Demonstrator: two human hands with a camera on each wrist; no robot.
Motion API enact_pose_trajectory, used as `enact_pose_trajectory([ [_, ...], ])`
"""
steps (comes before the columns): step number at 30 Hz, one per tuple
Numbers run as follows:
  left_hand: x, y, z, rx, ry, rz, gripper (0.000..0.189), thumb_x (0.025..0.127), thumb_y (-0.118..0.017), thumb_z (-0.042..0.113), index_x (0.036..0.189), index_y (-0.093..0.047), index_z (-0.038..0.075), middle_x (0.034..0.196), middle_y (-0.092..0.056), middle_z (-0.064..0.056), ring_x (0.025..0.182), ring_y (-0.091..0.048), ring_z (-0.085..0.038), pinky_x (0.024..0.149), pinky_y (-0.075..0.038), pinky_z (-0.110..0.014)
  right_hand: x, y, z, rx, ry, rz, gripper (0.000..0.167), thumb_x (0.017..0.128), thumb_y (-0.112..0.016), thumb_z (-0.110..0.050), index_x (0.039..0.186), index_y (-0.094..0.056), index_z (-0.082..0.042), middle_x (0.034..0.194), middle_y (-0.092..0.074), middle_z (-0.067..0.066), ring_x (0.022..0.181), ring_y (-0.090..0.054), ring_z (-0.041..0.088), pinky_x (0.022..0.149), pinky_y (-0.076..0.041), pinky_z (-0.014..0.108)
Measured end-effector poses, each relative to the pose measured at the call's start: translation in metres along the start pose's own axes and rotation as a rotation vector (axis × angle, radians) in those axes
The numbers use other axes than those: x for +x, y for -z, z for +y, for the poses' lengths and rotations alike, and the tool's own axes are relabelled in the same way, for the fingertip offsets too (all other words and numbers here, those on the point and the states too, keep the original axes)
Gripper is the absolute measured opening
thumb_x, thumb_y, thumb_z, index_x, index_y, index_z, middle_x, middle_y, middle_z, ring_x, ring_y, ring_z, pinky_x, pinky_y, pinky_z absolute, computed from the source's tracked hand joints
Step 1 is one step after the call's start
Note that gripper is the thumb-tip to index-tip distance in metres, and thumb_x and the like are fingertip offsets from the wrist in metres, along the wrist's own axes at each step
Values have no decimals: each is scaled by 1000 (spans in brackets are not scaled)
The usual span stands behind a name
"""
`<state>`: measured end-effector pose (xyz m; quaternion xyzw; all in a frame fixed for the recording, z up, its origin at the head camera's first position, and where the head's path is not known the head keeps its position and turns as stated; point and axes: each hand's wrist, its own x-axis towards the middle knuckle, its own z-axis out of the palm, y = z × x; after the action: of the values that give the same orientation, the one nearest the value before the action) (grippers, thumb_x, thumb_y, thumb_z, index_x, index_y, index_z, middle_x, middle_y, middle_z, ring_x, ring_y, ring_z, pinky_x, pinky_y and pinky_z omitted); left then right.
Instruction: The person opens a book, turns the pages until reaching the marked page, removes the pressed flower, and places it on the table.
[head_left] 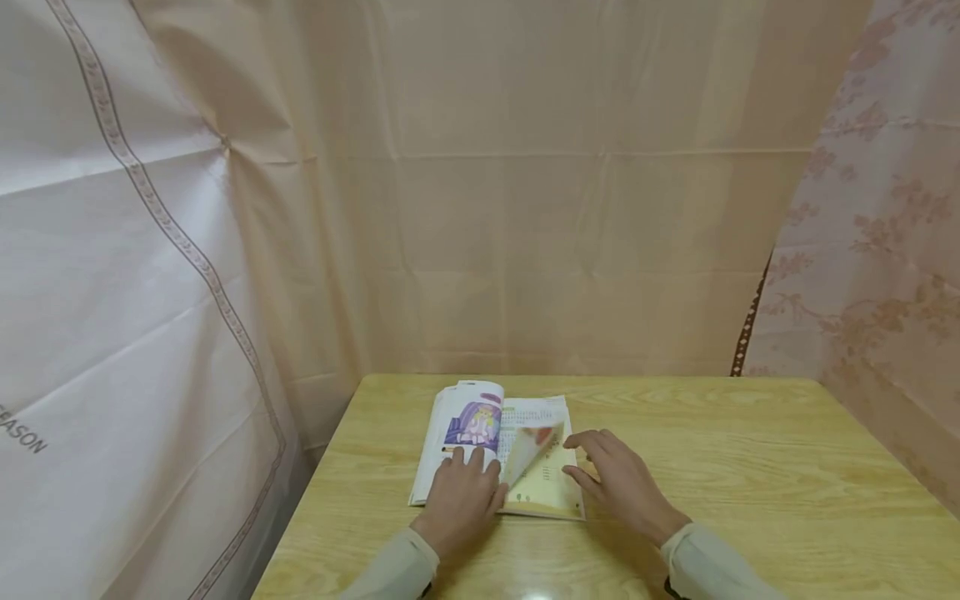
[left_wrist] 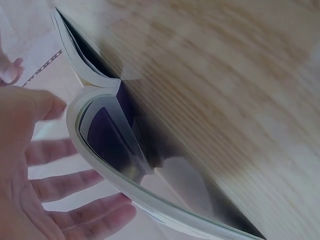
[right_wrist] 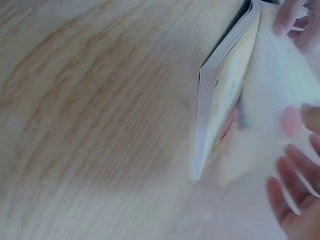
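Observation:
An open picture book (head_left: 540,492) lies on the table, its left page showing a cartoon figure (head_left: 476,425) in purple. My left hand (head_left: 461,500) rests on the lower part of that page, fingers spread. In the left wrist view its fingertips touch the curved page stack (left_wrist: 75,117). On the right side a single leaf (head_left: 528,450) stands lifted and bent toward the spine, blurred. My right hand (head_left: 626,483) is at the book's right edge, thumb and fingers apart. In the right wrist view the thumb is close to the raised leaf (right_wrist: 277,100); contact is unclear.
The wooden table (head_left: 750,467) extends on both sides of the book. A beige cloth (head_left: 562,208) hangs behind it, a pale sheet (head_left: 112,333) on the left and a floral one (head_left: 885,250) on the right.

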<state>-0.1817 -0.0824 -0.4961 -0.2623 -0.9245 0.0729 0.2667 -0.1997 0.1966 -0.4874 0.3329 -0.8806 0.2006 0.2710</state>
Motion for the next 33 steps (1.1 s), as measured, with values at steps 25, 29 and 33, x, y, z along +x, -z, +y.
enact_pose_trajectory([
  [25, 3, 1, -11, -24, 21, 176, 60, 68, -82, -3, 124, -62, 9, 149, -41, -33, 127, -51, -46, 94, -52, -54, -17, -7, 1, 32, 80, -325, 24, 85, -84, -35, 99, -74, -19, 103, -70, -9, 87, -53, 10, 75, -50, 34],
  [29, 4, 3, -11, 42, 3, 163, 32, 73, -79, -2, 103, -71, 7, 144, -50, -27, 135, -45, -44, 104, -44, -59, -17, -6, 1, 40, 81, -324, 22, 85, -83, -34, 99, -74, -19, 103, -71, -9, 88, -54, 10, 76, -50, 34],
  [33, 3, 5, -11, 91, -25, 119, 10, 75, -77, 1, 80, -73, 10, 112, -67, -13, 122, -52, -36, 107, -40, -60, -17, -5, 1, 51, 74, -338, 22, 86, -82, -34, 99, -74, -18, 104, -71, -8, 89, -55, 10, 77, -50, 34],
])
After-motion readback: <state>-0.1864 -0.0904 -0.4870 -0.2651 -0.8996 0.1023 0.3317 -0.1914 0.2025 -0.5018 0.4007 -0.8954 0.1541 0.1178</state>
